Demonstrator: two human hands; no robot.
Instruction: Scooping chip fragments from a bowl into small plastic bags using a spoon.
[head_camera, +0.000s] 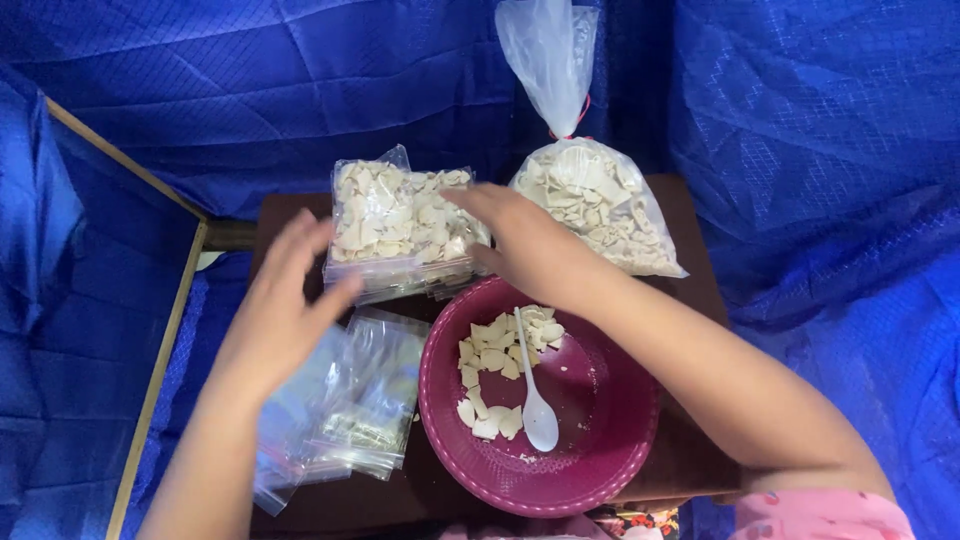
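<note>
Landmark: the pink bowl (560, 470), round, ribbed rim, on a small dark bench (690, 230) hemmed in by blue tarpaulin. Beyond the bowl's far-left rim lies the stack of filled packets (390, 215), small clear flat bags of pale chips, long axis running left to right. Both hands flank it: the right hand (525, 240) is spread flat, fingers open, resting against the stack's right end and directly above the bowl's far rim; the left hand (275, 310) hovers open, fingers loose, just off the stack's left near corner, grasping nothing. The right hand is the nearer, apparently touching; the left looks just apart. Left of the bowl, under the left hand, lies a heap of empty clear bags (350, 405), slightly blurred. Beyond the bowl's far-right rim sits a large clear bag of chips (595, 205), neck tied with a red band, top standing upright. Inside the bowl: loose pale chips (495, 360) on the left side and a white plastic spoon (535, 400), handle pointing away. No labels visible on any packet.
</note>
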